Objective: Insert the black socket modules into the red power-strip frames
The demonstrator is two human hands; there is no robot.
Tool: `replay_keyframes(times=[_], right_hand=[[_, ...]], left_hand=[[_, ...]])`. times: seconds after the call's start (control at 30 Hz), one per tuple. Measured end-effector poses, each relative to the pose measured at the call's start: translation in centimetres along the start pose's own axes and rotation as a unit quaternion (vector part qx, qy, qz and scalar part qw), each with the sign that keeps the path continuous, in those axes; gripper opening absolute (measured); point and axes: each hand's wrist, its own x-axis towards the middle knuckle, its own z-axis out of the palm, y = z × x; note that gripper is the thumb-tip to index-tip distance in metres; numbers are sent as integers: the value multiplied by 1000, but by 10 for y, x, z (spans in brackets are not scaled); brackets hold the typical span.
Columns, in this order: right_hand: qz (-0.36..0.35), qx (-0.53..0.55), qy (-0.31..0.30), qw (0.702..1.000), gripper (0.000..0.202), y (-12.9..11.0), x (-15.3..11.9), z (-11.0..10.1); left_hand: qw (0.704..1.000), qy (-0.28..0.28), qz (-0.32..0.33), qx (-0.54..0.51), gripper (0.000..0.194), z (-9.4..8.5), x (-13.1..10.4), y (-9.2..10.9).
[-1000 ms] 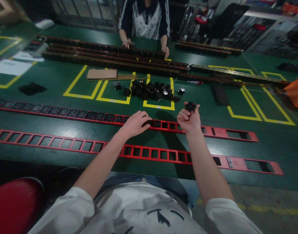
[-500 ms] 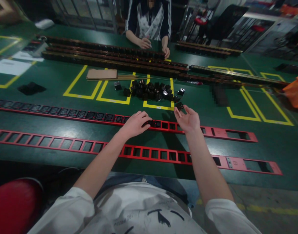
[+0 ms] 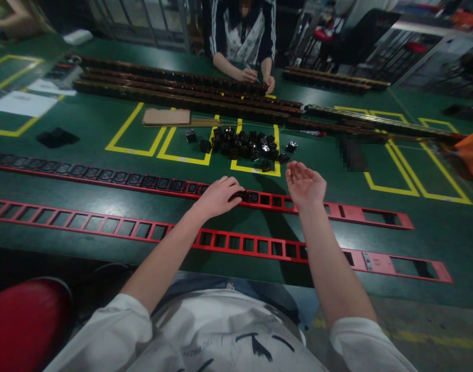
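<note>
My left hand [image 3: 221, 197] rests at the farther red slotted rail [image 3: 383, 218], its fingers curled over a black socket [image 3: 239, 195] that is partly hidden beneath them. To its right sits another black socket [image 3: 254, 197] in the rail, followed by open slots. My right hand [image 3: 308, 186] is raised over the rail, palm up with fingers stretched out and nothing in them. Just beyond lies a heap of loose black sockets [image 3: 240, 144], and a single black socket [image 3: 266, 165] lies at its near edge.
A second red slotted rail [image 3: 255, 244] with open slots lies nearer to me. Long dark rails [image 3: 182, 93] cross the table behind the heap, with a cardboard piece [image 3: 167, 117] before them. Across the table a person's hands [image 3: 255, 77] work at those rails, holding a pen-like tool.
The black socket at my right fingertips has left them, and one now lies at the heap's near edge. My right fingers have spread. My left hand stays at the rail.
</note>
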Motion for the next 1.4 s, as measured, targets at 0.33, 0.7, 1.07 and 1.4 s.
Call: replay_keyframes(times=[0.33, 0.7, 1.07, 1.4], right_hand=[[-188, -665, -90, 717, 49, 18, 42, -8], [-273, -691, -51, 667, 44, 6, 23, -3], [-224, -766, -30, 601, 48, 7, 19, 1], [-219, -645, -67, 729, 36, 10, 23, -14]], left_hand=[[1000, -1, 1, 8, 28, -1, 0, 2], [1000, -3, -5, 2, 29, -1, 0, 2], [1000, -6, -5, 13, 28, 0, 0, 3], [1000, -8, -8, 13, 26, 0, 1, 4]])
